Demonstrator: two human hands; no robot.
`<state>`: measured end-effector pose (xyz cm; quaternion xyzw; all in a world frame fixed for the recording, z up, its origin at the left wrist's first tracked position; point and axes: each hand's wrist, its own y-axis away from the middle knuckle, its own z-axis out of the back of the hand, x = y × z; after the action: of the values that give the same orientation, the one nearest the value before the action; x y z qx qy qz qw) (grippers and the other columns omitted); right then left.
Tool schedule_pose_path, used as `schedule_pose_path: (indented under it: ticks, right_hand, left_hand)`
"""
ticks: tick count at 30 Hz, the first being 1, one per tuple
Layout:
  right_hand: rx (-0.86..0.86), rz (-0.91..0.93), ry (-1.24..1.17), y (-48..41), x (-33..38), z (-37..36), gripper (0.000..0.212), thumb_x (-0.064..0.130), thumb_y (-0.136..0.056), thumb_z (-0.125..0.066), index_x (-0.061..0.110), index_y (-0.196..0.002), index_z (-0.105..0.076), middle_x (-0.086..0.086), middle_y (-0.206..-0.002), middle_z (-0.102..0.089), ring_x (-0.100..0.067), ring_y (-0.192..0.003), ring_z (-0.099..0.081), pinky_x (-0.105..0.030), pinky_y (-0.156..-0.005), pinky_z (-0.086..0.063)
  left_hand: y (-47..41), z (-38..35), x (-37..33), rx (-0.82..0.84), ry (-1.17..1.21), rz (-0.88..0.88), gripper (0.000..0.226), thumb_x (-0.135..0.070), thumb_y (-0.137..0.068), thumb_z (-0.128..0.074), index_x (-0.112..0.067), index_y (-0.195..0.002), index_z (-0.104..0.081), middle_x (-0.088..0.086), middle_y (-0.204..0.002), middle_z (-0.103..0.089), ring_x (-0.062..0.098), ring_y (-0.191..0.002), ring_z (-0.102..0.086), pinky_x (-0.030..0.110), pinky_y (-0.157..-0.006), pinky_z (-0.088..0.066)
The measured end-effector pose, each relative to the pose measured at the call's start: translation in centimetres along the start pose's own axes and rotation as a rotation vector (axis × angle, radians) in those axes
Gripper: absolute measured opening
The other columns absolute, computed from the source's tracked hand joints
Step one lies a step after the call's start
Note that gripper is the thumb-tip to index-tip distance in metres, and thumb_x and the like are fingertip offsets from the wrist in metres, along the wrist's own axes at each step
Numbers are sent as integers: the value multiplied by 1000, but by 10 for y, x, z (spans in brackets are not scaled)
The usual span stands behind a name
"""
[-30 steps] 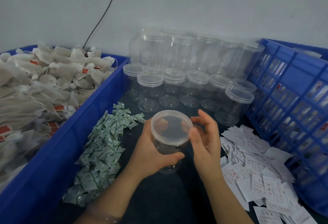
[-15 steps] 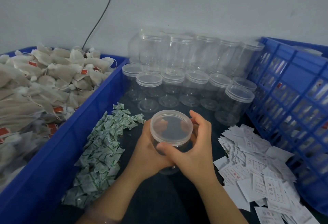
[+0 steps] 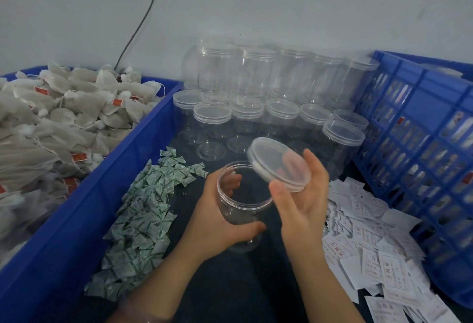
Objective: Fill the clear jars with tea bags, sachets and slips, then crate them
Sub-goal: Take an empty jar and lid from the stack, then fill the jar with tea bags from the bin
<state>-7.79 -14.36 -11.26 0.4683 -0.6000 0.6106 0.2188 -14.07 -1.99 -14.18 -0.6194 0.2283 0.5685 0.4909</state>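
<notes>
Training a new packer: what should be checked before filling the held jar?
1. Clear round plastic lid off the clear plastic jar: ok, right hand holds it.
2. Jar steady: ok, left hand grips it, mouth up.
3. Jar empty: ok, nothing seen inside.
4. Beige paper tea bags near: ok, heaped in blue plastic bin.
5. Green-and-white sachets, white printed slips near: ok, piled either side.
6. Free hand for picking: not ok, both occupied.
</notes>
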Motion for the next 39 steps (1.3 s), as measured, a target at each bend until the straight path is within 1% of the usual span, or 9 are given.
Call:
schedule_pose_path:
  ticks: [5, 11, 15, 21, 24, 29, 33, 36, 39]
  right_hand:
    - [-252, -219, 28, -18, -24, 19, 83, 7, -74, -82, 26, -144, -39, -4, -143, -44, 14, -96, -60, -2, -70, -47]
    - [100, -280, 434, -11, -40, 25, 119, 38, -60, -82, 37, -155, -9, 24, -134, -40, -5, -122, -47, -21, -96, -41]
    - [231, -336, 642, -12, -41, 31, 101, 63, -55, -68, 36, -147, -36, 12, -149, -41, -18, -139, -35, -45, -112, -35]
    - [551, -316, 988, -14, -48, 33, 59, 36, -84, -68, 37, -139, -50, 2, -162, -18, -18, -147, -11, -38, -115, -12]
    - [497, -249, 758, -9, -38, 27, 63, 31, -78, -54, 32, -141, -47, 4, -162, -18, -7, -149, -3, -38, -122, -8]
    - [505, -203, 166, 9, -25, 8, 80, 43, -80, -61, 18, -150, -31, 11, -147, -45, -1, -139, -38, -22, -112, -34]
    - [548, -247, 265, 17, -36, -5, 121, 33, -59, -93, 46, -149, -12, 31, -137, -42, 18, -126, -40, -2, -97, -35]
    - [550, -244, 295, 16, -40, -9, 111, 34, -56, -93, 83, -117, -14, 49, -122, -44, 21, -119, -43, 1, -89, -38]
    - [533, -233, 334, 18, -37, -11, 107, 38, -54, -92, 87, -111, -16, 55, -119, -40, 25, -116, -40, 3, -84, -36]
  left_hand:
    - [0, 2, -1, -28, -26, 13, 90, -42, -42, -85, -37, -121, -43, -9, -126, -55, 0, -119, -54, 20, -101, -43]
    - [-1, 7, -1, -48, -28, 19, 97, -43, -40, -86, -36, -125, -41, -10, -129, -53, -5, -121, -51, 17, -100, -42]
    - [-2, 10, -1, -31, -19, 30, 103, -44, -36, -87, -34, -128, -40, -8, -131, -53, -6, -121, -50, 12, -99, -41]
    - [-2, 12, -1, -11, 28, 14, 96, -51, -44, -83, -31, -127, -39, -1, -130, -53, 5, -123, -52, 24, -105, -42]
    - [-1, 13, -2, -35, 71, 34, 68, -55, -71, -58, -26, -130, -40, 0, -130, -54, 5, -122, -54, 21, -97, -45]
    - [5, 10, -11, -71, 40, 65, 63, -57, -79, -42, -23, -133, -40, -2, -132, -53, 8, -126, -49, 26, -106, -40]
    - [13, 15, -55, -255, -65, 2, 58, -41, -86, -51, -27, -139, -33, -11, -141, -45, -3, -131, -40, 30, -112, -35]
    - [12, 36, -115, -248, -296, -144, 54, -44, -87, -48, -30, -138, -41, -22, -136, -44, -14, -125, -37, 11, -106, -33]
    - [-7, 74, -167, -206, -686, -246, 36, -40, -93, -46, -26, -125, -55, -20, -118, -48, -7, -106, -42, 1, -86, -34]
